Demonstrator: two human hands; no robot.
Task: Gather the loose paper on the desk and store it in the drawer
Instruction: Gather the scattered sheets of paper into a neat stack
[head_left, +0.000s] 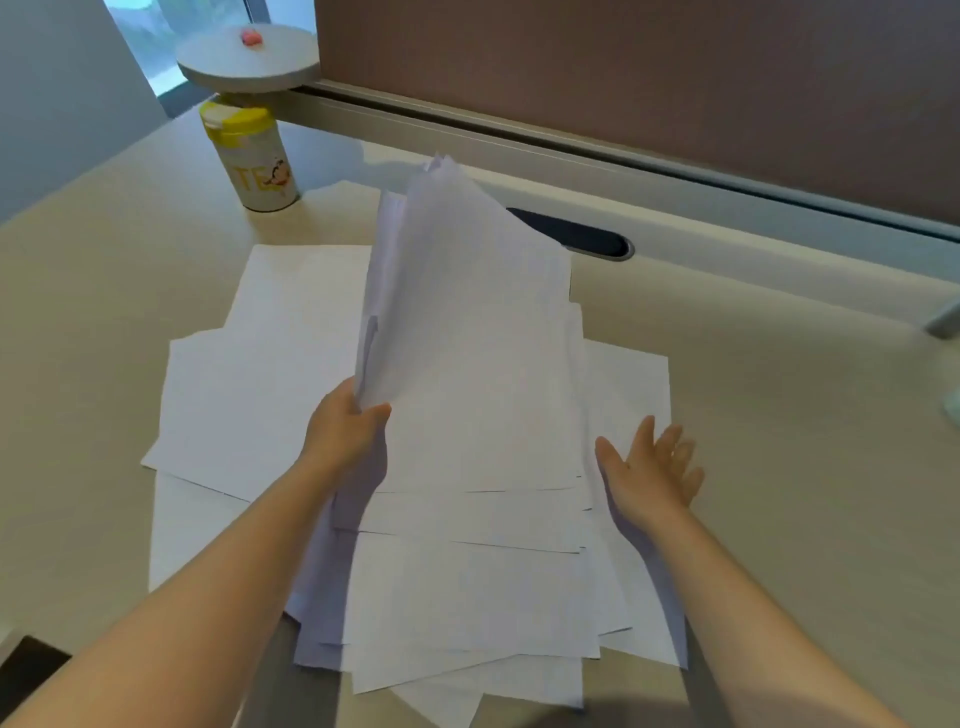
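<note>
Several white paper sheets (260, 374) lie spread and overlapping on the beige desk (779, 415). My left hand (345, 431) pinches the left edge of a bundle of sheets (467, 338) and lifts that side, so the bundle tilts up toward the far side. My right hand (649, 470) hovers open, palm turned inward, at the right edge of the pile, holding nothing. More sheets (467, 613) fan out toward me, over the desk's near edge. No drawer is in view.
A white canister with a yellow lid (252, 156) stands at the back left. Above it is a round grey shelf (249, 60) with a small pink object (251, 37). A dark cable slot (576, 234) sits behind the paper, below a brown partition (623, 67).
</note>
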